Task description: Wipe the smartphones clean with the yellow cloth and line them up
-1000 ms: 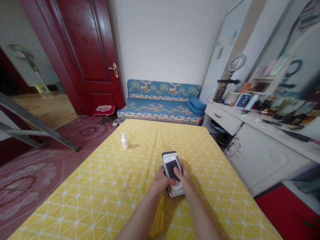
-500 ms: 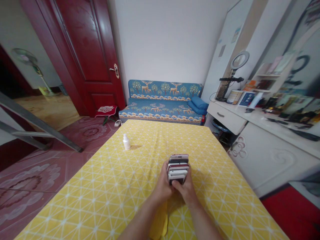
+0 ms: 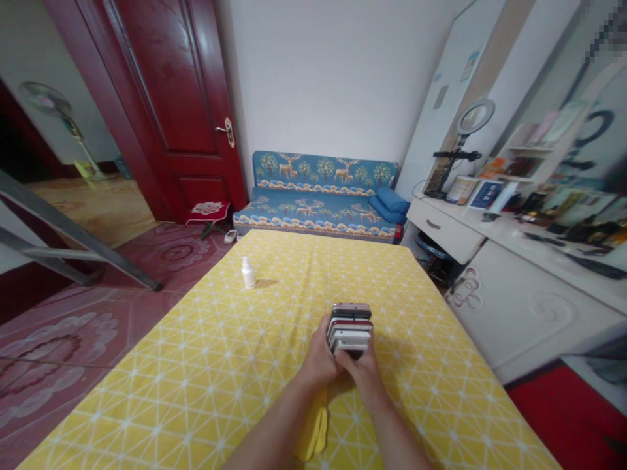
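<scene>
Both my hands clasp a stack of smartphones (image 3: 351,329) just above the table, with the phones' short edges fanned upward in steps. My left hand (image 3: 321,356) wraps round the left side of the stack. On the right side, my right hand (image 3: 363,369) grips it, its thumb lying across the nearest phone. The stack holds several phones in white, silver, black and dark red. Under my left forearm lies a folded yellow cloth (image 3: 313,427). A small white bottle (image 3: 249,274) stands upright on the table, far to the left of my hands.
A yellow patterned tablecloth (image 3: 196,365) covers the table. Behind it stands a blue sofa (image 3: 313,209) with deer motifs. To the right is a white dressing table (image 3: 543,294) with many items. A metal ladder-like frame (image 3: 112,264) and a red stool (image 3: 208,210) stand left.
The phone stack tips slightly, so its top edges show more and less of the nearest phone's face is visible. Both hands keep their hold. The camera view shifts slightly.
</scene>
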Available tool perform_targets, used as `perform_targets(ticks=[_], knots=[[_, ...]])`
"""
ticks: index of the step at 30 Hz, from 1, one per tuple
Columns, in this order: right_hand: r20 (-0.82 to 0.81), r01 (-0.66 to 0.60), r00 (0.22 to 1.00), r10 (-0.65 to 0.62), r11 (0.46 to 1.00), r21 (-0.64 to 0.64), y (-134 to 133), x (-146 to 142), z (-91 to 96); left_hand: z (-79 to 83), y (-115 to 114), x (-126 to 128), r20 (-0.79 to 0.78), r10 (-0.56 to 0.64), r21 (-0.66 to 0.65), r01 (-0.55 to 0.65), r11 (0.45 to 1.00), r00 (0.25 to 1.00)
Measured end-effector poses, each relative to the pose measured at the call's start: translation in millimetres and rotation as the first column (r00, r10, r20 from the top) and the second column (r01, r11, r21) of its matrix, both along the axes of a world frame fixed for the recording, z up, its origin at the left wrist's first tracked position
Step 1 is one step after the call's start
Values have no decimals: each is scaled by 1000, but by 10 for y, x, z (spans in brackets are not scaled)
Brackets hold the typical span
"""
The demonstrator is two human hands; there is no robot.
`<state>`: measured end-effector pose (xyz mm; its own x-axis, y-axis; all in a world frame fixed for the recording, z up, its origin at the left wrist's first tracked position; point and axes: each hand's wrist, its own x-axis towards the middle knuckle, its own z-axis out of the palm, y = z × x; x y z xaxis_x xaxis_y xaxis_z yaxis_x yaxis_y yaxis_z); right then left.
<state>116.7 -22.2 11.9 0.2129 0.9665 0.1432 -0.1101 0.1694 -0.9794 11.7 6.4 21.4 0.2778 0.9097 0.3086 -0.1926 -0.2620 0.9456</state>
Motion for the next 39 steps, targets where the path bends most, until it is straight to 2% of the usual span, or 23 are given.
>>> perform_targets(ticks=[3,7,13,17,20,23,26,29,33,36,39], knots=[[3,-3,1000,3,1000,3,3,18,-18,-7,-1,-8,-6,-9,24,9,1000,1000],[22,-10,1000,10,1000,7,8,40,-23,66,-34,-22,-28,-21,39,22,999,999],[29,-46,999,46,998,32,41,42,-27,91,-21,-50,-115,85,21,-83,996,990],[17,-127,992,126,990,59,35,9,-39,121,9,-107,6,98,-127,-97,987,995],[-5,-126,992,127,989,78,35,23,-80,162,-9,-245,153,62,-337,-7,942,986],[-37,-87,995,89,994,64,63,74,-134,196,-27,-546,231,119,-536,24,844,966],[-80,-56,995,58,998,19,87,106,-157,252,0,-1039,137,234,-627,-98,772,963],[-66,-52,996,52,999,2,82,98,-141,332,59,-1651,-57,277,-635,-249,731,959],[-6,-54,999,53,998,-18,75,69,-121,393,112,-2392,-295,233,-632,-372,680,927],[24,-77,997,78,996,-40,97,58,-130,392,121,-2751,-382,217,-623,-423,658,899],[38,-116,992,118,991,-60,118,60,-142,398,141,-2946,-429,192,-603,-438,666,883]])
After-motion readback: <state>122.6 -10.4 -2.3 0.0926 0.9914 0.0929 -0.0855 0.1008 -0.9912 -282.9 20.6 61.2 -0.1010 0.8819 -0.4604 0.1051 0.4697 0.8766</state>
